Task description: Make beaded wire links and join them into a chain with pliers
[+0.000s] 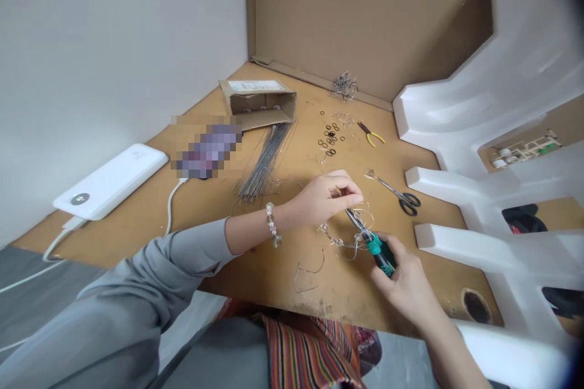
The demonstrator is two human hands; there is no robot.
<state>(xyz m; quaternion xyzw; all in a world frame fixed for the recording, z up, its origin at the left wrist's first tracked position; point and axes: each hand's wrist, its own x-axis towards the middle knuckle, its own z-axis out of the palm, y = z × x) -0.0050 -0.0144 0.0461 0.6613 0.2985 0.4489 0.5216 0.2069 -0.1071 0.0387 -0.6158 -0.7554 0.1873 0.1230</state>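
Note:
My right hand [404,273] is wrapped round the green-and-black handles of a pair of long-nose pliers [382,255], whose jaws point up and left. My left hand [335,197] is closed in a pinch at the jaw tips, on a thin silvery wire [371,213] that loops out beside the pliers. Below the jaws, a curved wire piece with clear beads [338,242] hangs over the table; its far end is partly hidden by the pliers. A loose bent wire [310,271] lies on the tabletop to the left of the pliers.
Scissors [401,196], yellow-handled pliers [371,135], dark rings [329,141] and a wire tangle [345,86] lie behind my hands. Straight wires [264,161] extend from a cardboard box [287,108]. A white power bank [114,181] sits left; white moulded foam [438,240] borders the right.

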